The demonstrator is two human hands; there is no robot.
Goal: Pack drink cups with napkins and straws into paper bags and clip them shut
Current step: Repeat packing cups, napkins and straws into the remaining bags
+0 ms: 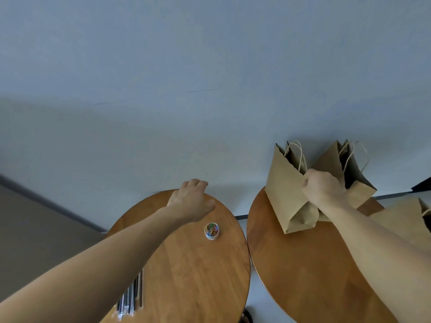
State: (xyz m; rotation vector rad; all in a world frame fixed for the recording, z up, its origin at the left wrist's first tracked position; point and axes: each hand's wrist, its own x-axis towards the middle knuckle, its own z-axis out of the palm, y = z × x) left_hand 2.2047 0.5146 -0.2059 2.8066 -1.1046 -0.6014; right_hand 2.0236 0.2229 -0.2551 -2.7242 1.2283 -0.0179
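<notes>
Two brown paper bags with twine handles stand at the far edge of the right round table (303,271). My right hand (323,188) grips the left bag (286,190) at its upper edge, with the second bag (331,159) right behind it. A third paper bag (401,217) shows at the right edge of the view. My left hand (192,199) reaches over the far part of the left round table (198,276), fingers loosely curled and holding nothing. A small clear tub of coloured paper clips (211,230) sits just right of that wrist. Wrapped straws (131,297) lie under my left forearm. No cups or napkins are visible.
The two wooden tables stand side by side with a narrow gap between them, both close to a pale blue-grey wall (210,78). A dark shoe tip (247,317) shows on the floor in the gap.
</notes>
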